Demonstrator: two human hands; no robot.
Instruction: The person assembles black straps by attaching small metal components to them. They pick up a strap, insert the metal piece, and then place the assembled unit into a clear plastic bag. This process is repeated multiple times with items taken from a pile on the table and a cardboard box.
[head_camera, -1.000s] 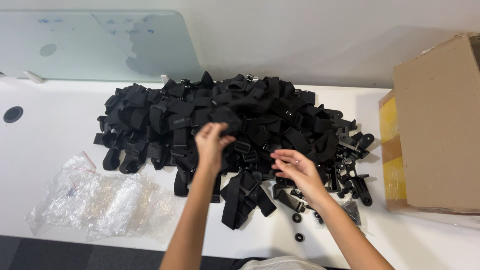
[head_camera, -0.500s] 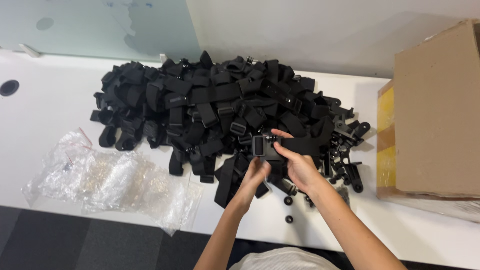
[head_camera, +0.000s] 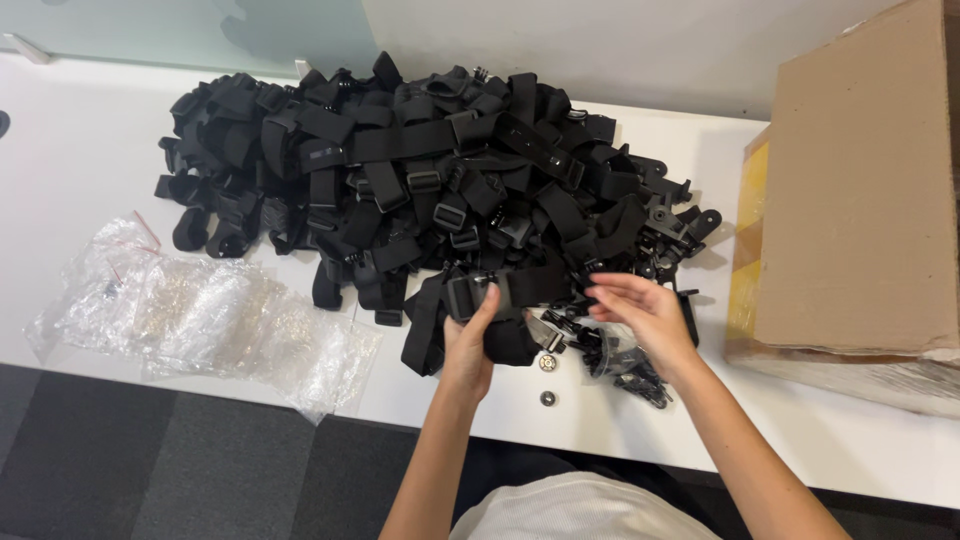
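— We see a matt black woven strap (head_camera: 520, 285) with a smooth plastic buckle (head_camera: 468, 296); the whole pile of straps (head_camera: 420, 170) looks the same cloth.

— We agree. The clear bags (head_camera: 200, 320) are crinkled, glossy plastic film, the box (head_camera: 860, 190) is dull brown cardboard, and the table (head_camera: 80, 160) looks smooth, white and faintly shiny.

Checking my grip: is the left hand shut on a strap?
Shut: the left hand wraps a black strap, thumb over its buckle.

Our left hand (head_camera: 470, 345) closes its grip near the counter (head_camera: 80, 160) edge; our right hand (head_camera: 645, 318) hovers beside it, fingers spread.
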